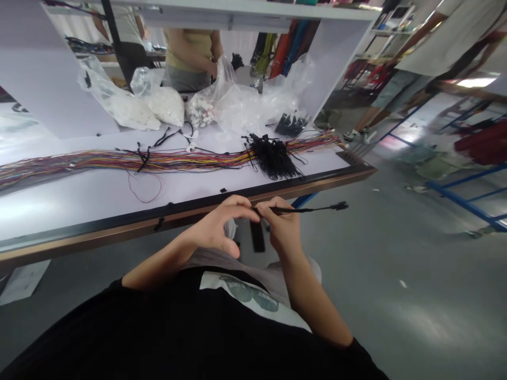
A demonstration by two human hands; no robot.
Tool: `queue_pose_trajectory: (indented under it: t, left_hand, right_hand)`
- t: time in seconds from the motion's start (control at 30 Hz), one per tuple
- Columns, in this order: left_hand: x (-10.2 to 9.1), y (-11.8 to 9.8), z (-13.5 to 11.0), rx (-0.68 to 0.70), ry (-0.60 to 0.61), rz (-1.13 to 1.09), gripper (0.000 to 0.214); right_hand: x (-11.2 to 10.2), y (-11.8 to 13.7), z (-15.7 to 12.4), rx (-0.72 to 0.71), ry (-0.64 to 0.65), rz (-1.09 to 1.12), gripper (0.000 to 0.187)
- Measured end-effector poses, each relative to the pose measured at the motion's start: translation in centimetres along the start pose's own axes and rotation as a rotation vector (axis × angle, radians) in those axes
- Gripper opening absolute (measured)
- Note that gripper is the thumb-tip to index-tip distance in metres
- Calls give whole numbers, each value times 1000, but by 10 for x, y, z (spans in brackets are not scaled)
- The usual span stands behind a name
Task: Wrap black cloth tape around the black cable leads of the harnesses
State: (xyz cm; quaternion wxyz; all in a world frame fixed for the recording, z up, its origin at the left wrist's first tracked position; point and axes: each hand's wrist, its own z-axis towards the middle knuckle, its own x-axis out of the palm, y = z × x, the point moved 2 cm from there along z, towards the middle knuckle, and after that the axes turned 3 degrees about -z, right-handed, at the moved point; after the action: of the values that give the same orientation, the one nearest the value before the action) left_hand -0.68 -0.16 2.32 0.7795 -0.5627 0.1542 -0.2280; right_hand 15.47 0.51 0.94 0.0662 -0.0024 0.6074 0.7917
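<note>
In front of my body, my right hand pinches a short black cable between thumb and fingers. The cable sticks out to the right and ends in a black plug connector. My left hand is beside it, thumb spread away from the fingers, its fingertips reaching the near end by my right thumb. Whether they touch it I cannot tell. A dark flat strip hangs below the fingertips, blurred; what it is attached to is hidden.
A long bundle of coloured wires runs along the white bench, with a pile of black connector leads on it. Clear plastic bags of small parts line the back. Other people stand beyond the bench and at right, near a blue frame.
</note>
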Motion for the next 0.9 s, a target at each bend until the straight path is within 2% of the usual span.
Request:
queue_pose_trajectory:
  t: [0.07, 0.13, 0.2, 0.3, 0.4, 0.53, 0.63, 0.73, 0.83, 0.9]
  left_hand:
    - [0, -2, 0, -49, 5, 39, 44]
    - [0, -1, 2, -134, -97, 132, 31]
    - [2, 2, 7, -158, -160, 333, 19]
    - [5, 6, 15, -82, -176, 665, 11]
    - [2, 14, 21, -55, -168, 897, 15]
    - [-3, 28, 26, -68, -148, 1052, 19]
    - [-5, 34, 30, -96, -171, 1051, 19]
    - [-7, 34, 32, -138, -259, 948, 19]
    - [-7, 29, 29, -178, -338, 705, 20]
    - [-8, 24, 26, -238, -359, 456, 18]
  right_hand:
    - [-3, 5, 2, -37, 111, -16, 14]
    - [-3, 13, 3, -124, 190, -102, 12]
    - [0, 21, 5, -235, 191, -238, 14]
    - [6, 25, 7, -322, 138, -334, 22]
    - [8, 17, 9, -269, 103, -370, 18]
    - [10, 5, 13, -123, 265, -521, 15]
    - [12, 6, 18, -141, 352, -732, 15]
    - [15, 12, 25, -195, 423, -957, 20]
    - [20, 19, 29, -246, 454, -1193, 23]
    - [25, 25, 30, -344, 470, -1302, 26]
